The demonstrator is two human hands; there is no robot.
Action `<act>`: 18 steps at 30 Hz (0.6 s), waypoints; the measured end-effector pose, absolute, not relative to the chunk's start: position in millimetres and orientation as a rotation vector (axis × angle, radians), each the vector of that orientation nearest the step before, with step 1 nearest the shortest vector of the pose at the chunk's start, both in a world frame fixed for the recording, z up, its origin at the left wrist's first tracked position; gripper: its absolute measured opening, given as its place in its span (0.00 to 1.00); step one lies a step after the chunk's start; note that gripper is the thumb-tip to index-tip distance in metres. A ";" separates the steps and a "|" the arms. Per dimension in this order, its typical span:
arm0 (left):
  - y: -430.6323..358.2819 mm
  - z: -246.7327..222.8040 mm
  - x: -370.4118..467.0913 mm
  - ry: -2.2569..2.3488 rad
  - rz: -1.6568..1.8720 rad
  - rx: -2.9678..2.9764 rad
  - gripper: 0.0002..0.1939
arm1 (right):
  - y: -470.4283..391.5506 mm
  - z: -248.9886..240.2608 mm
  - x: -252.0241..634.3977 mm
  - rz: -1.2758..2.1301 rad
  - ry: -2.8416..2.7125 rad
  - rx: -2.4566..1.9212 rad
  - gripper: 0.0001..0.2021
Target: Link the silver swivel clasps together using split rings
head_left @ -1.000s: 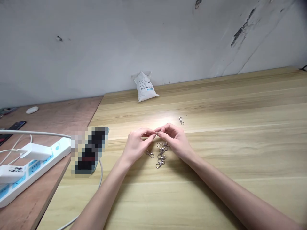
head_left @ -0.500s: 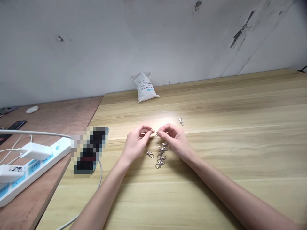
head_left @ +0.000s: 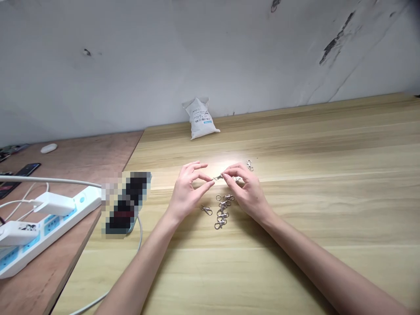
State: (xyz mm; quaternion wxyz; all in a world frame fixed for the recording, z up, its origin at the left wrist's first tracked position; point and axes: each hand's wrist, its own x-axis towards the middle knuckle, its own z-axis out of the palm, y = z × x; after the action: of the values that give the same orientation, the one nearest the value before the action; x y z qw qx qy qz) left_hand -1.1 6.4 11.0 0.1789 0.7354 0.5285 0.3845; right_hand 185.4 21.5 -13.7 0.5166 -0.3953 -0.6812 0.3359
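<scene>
My right hand (head_left: 247, 188) pinches a small silver swivel snap hook (head_left: 219, 177) between thumb and fingertips. The thumb and forefinger of my left hand (head_left: 190, 186) close on a small metal ring (head_left: 214, 178) at the hook's left end, with the other fingers lifted. Whether the ring is linked to the hook is too small to tell. Below the hands lie a loose ring (head_left: 218, 197) and a column of several snap hooks (head_left: 222, 215). A single snap hook (head_left: 206, 210) rests beside my left wrist. Another snap hook (head_left: 236, 179) partly shows behind my right fingers.
Farther back on the wooden table (head_left: 311, 153) lies one snap hook with a ring (head_left: 250, 165). A white plastic packet (head_left: 201, 120) leans by the wall. To the left are a blurred-out phone (head_left: 127, 203), a cable (head_left: 140, 232) and a white power strip (head_left: 75, 214) with chargers.
My hands have come together, bringing the ring and the snap hook end to end. My left hand's other fingers have spread upward. The view has shifted slightly.
</scene>
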 end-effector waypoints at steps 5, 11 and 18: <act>5.4 12.7 0.3 1.465 1.076 2.132 0.01 | 22.7 -15.2 185.9 0.740 -1.639 -0.954 0.06; 4.4 12.9 1.7 1.465 1.048 2.158 0.02 | 21.0 -13.2 185.9 0.734 -1.674 -0.950 0.06; 2.5 12.3 2.8 1.501 1.016 2.222 0.03 | 19.5 -12.6 185.5 0.575 -1.807 -0.903 0.05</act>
State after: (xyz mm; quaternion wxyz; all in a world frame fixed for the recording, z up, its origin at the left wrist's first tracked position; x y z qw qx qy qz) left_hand 2.8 2.5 12.3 0.1364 0.7676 0.5186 0.3511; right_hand 185.5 19.5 -12.6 0.4976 -0.3730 -0.7463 0.2374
